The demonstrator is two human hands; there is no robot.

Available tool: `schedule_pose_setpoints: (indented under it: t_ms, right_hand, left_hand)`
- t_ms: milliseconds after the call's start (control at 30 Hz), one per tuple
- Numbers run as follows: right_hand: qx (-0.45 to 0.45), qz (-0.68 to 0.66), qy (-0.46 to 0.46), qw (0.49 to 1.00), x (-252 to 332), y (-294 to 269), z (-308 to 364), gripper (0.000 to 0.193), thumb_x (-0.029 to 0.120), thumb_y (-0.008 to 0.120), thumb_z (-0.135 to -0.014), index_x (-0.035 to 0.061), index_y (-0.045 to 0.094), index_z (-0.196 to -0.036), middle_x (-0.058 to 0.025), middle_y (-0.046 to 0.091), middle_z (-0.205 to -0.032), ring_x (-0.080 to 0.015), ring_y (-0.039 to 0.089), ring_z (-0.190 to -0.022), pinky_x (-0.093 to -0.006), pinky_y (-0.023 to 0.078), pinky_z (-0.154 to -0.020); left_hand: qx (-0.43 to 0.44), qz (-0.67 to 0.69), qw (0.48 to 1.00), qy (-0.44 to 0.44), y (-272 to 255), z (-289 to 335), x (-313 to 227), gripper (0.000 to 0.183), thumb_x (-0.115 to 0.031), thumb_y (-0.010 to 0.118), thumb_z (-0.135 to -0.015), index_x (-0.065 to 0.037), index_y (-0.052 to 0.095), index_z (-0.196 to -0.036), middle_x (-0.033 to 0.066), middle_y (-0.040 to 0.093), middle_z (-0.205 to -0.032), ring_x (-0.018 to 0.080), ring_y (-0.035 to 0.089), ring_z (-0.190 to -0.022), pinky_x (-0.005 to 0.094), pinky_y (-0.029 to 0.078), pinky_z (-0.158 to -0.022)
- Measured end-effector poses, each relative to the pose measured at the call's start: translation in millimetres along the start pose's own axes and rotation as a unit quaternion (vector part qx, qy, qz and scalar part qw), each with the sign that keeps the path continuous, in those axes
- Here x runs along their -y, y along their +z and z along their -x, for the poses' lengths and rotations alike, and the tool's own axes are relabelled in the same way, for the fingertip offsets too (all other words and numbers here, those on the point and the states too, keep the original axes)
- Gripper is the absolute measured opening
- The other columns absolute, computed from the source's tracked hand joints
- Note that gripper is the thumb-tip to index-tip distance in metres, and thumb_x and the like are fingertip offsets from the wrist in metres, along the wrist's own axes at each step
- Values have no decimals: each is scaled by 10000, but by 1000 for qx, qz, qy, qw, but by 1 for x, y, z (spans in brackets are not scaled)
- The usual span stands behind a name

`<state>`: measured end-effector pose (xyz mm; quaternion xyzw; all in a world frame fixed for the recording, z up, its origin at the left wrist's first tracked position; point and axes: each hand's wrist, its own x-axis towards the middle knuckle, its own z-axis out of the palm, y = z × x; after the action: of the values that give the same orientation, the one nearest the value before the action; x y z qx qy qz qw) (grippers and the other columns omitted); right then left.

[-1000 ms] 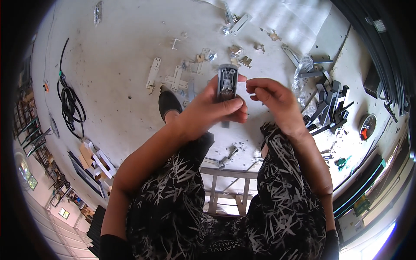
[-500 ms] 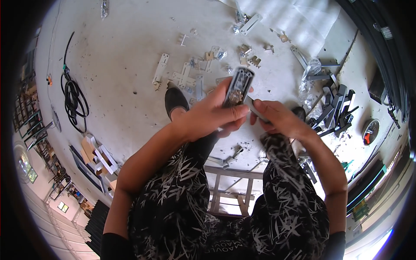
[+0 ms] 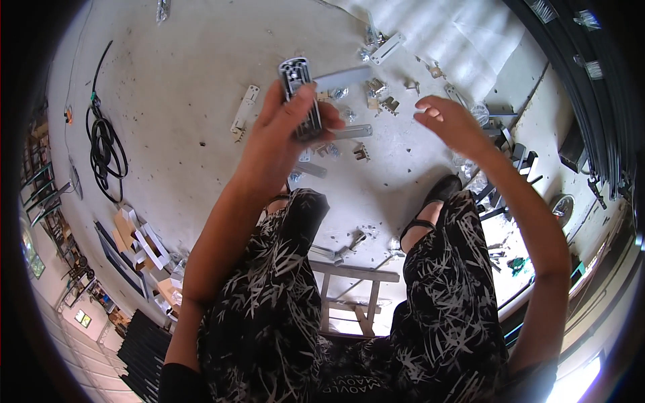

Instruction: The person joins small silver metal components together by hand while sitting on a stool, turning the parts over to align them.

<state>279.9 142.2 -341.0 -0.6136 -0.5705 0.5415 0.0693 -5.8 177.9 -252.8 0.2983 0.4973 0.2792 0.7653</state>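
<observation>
My left hand (image 3: 279, 124) grips a narrow metal housing (image 3: 294, 70) with rounded ends, a silvery rim and dark slots inside. The thumb presses across its face and the fingers wrap behind it. A flat grey strip (image 3: 346, 78) juts out to the right beside the housing; whether it is joined to it I cannot tell. Well to the right, my right hand (image 3: 453, 127) is raised over the floor with fingers loosely curled and a gap at the tips, nothing seen between them. Beneath the hands lie a slotted plate (image 3: 245, 109), another plate (image 3: 354, 131) and small brackets (image 3: 388, 105).
Dark metal bars (image 3: 504, 148) and clear plastic lie at the right. Long black profiles (image 3: 598, 87) run along the far right. A coiled black cable (image 3: 107, 154) and opened cardboard boxes (image 3: 138, 238) are at the left. A wooden frame (image 3: 356, 272) stands between my legs.
The left hand has carried the housing up and to the left. My right hand has parted from it and moved up and right. The right foot has come into fuller view.
</observation>
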Motion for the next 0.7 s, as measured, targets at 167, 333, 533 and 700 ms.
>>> schedule_pose_setpoints:
  t_ms: [167,333,533,700]
  right_hand:
    - [-64,123,-136,981,-33,95,3,381,190,703,-777,105,611,-1136,-84,612,-961,-239,607,-871,-351,498,-776]
    - [-4,278,-100,955,-10,144,-7,443,190,686,-776,81,538,-1179,-100,590,-1024,-281,601,-928,-383,520,-749]
    - [-32,-3,-46,998,-17,122,-9,405,87,702,-777,22,543,-1144,-99,634,-935,-196,640,-836,-303,537,-666]
    - [-16,-460,3,888,34,77,20,363,-20,683,-794,-21,545,-1129,-100,642,-923,-139,633,-796,-250,523,-718]
  left_hand:
    - [-75,37,996,-33,-2,-7,5,408,-426,386,-993,-68,434,-1185,164,629,-1038,287,617,-1040,403,472,-915]
    - [-20,100,991,-85,6,-12,21,370,-412,360,-1005,-73,450,-1120,182,619,-1084,298,608,-1059,410,465,-932]
    - [-11,84,988,-129,6,-7,25,297,-328,424,-1001,-94,400,-1183,174,609,-1121,281,605,-1070,395,465,-931]
    - [7,-16,991,-131,-7,-3,40,423,-140,619,-898,-89,365,-1232,112,606,-1126,223,592,-1074,368,448,-936]
